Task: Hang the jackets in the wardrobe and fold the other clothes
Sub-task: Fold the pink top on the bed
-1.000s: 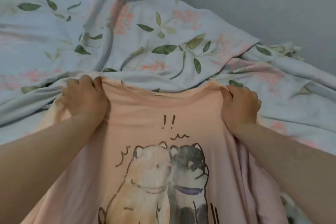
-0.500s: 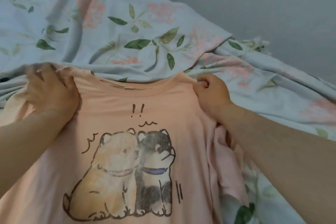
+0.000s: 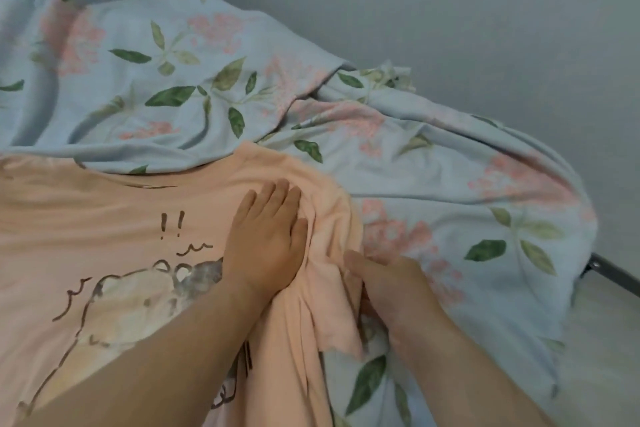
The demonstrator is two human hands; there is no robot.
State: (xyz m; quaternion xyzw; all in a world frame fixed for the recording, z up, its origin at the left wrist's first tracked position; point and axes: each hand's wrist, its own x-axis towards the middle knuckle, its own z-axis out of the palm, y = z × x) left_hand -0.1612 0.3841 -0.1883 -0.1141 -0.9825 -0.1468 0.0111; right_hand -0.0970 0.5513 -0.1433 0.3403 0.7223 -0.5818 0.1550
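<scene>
Light-blue floral fabric duvet covers the bed under a grey wall; peach T-shirt with cartoon dog print lies spread at lower left. Left hand presses flat on it, fingers straight and together. Right hand, lower centre, pinches its bunched sleeve, thumb on top.

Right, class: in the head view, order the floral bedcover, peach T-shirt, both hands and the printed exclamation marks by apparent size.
1. floral bedcover
2. peach T-shirt
3. left hand and right hand, too alike to rank
4. exclamation marks
</scene>
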